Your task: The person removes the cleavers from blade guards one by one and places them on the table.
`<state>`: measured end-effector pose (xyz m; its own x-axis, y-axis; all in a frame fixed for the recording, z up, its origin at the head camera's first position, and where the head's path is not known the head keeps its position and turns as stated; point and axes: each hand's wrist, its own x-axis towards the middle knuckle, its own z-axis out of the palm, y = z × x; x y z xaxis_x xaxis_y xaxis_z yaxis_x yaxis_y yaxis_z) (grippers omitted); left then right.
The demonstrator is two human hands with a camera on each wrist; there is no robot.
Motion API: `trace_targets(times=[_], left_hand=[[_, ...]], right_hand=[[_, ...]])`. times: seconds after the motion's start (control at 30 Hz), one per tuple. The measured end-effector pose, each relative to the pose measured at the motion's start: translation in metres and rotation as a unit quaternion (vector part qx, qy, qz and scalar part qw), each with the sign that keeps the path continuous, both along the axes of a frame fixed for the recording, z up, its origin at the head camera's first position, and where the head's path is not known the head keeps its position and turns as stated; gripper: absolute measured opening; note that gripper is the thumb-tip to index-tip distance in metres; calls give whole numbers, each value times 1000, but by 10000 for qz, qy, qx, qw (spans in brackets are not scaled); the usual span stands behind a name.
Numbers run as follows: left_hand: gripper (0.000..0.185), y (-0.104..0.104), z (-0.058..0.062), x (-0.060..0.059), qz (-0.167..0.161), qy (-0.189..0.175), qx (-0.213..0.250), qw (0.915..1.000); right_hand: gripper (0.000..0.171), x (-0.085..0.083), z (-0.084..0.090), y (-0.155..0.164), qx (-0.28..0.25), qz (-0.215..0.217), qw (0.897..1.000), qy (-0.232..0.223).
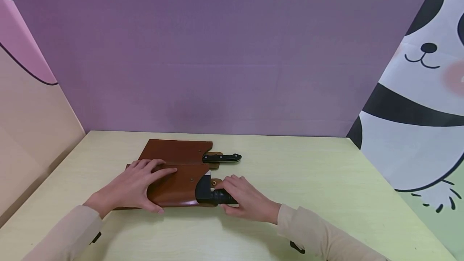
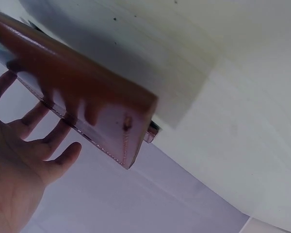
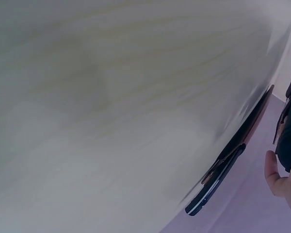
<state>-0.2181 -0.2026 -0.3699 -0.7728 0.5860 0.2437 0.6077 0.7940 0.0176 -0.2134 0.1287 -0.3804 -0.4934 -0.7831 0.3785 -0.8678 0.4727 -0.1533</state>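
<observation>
A brown leather sheath (image 1: 177,188) lies in the near part of the group on the table. Out of its right end shows the dark, broad heel of a cleaver (image 1: 204,188). My right hand (image 1: 246,200) grips the cleaver's black handle, which also appears at the edge of the right wrist view. With spread fingers, my left hand (image 1: 134,186) holds the sheath across its width, thumb at the near edge and fingers over the top and far edge. Most of the blade is hidden inside the leather. A snap strap (image 1: 214,182) sticks out beside the handle.
Just behind lies a second brown leather sheath (image 1: 177,150), holding a smaller knife (image 1: 226,158) whose riveted black handle points right. The pale wooden table (image 1: 308,172) extends around them to a purple panel (image 1: 232,59). A panda picture (image 1: 417,104) covers the right side.
</observation>
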Motion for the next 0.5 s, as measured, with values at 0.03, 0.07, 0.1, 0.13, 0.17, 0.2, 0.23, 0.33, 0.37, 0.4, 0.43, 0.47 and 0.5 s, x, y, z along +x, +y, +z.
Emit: trace_targets(times=[0.03, 0.07, 0.1, 0.13, 0.17, 0.2, 0.23, 0.33, 0.37, 0.4, 0.43, 0.47, 0.5], left_hand=[[99, 0, 0, 0, 8, 4, -7, 10000], [99, 0, 1, 0, 13, 5, -12, 10000], [99, 0, 1, 0, 14, 1, -13, 10000], [99, 0, 1, 0, 16, -4, -13, 10000], [99, 0, 1, 1, 14, -12, -12, 10000], [98, 0, 2, 1, 16, -10, -14, 10000], [98, 0, 2, 1, 17, -6, -15, 10000], [98, 1, 2, 1, 23, 14, -43, 10000], [98, 1, 2, 1, 24, 17, -49, 10000], [98, 1, 3, 2, 25, 25, -57, 10000], [99, 1, 3, 2, 26, 24, -63, 10000], [99, 1, 3, 2, 27, 20, -69, 10000], [99, 1, 4, 2, 24, 21, -73, 10000]], right_hand=[[33, 0, 0, 0, -8, 2, 10000, 21], [33, 0, 1, 1, -16, 8, 10000, 42], [33, 0, 1, 1, -16, 2, 10000, 49], [33, 1, 2, 1, -14, -9, 10000, 45], [33, 1, 2, 2, -6, -25, 10000, 41], [33, 2, 2, 2, 1, -44, 10000, 29], [34, 2, 3, 2, 6, -64, 10000, 4], [33, 3, 3, 4, 14, -107, 9999, -29], [33, 4, 3, 4, 13, -119, 9999, -33], [33, 4, 3, 5, 9, -123, 9999, -31], [33, 4, 3, 5, 0, -119, 9999, -14], [33, 4, 3, 6, -7, -114, 9999, -2], [33, 4, 2, 6, -9, -113, 9999, 3]])
